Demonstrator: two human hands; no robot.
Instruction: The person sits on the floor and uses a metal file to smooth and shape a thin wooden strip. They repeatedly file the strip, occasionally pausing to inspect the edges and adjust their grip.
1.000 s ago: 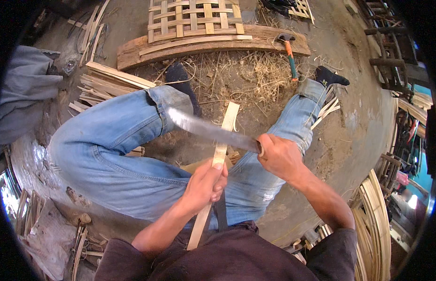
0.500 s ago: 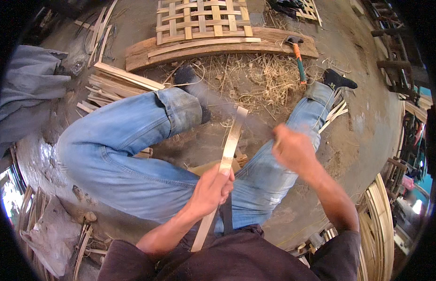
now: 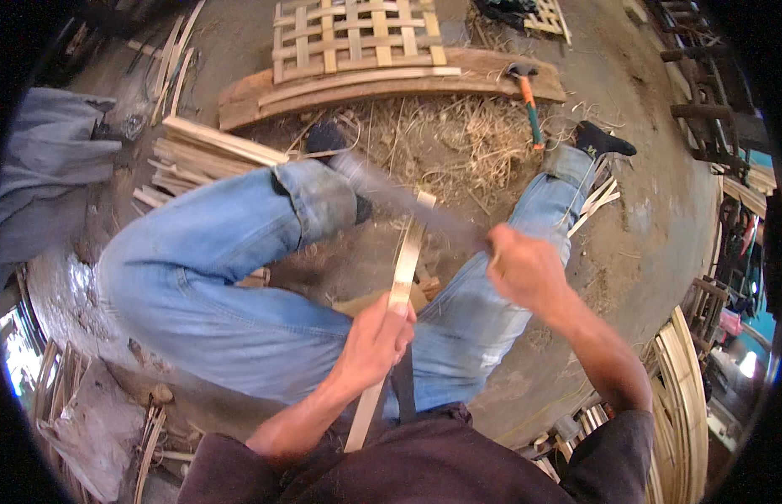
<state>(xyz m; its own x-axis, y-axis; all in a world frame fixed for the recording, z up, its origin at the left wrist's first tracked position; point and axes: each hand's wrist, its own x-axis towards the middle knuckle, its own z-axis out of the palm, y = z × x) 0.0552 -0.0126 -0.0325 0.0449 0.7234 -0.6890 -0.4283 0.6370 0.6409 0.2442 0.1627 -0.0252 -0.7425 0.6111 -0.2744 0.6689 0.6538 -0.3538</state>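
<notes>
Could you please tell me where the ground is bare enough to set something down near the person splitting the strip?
Bare ground lies right of the right leg, between the sock foot and the curved strip stack. The straw pile between the legs, under the blade, is crowded; so is the left side by the slat bundle.
</notes>
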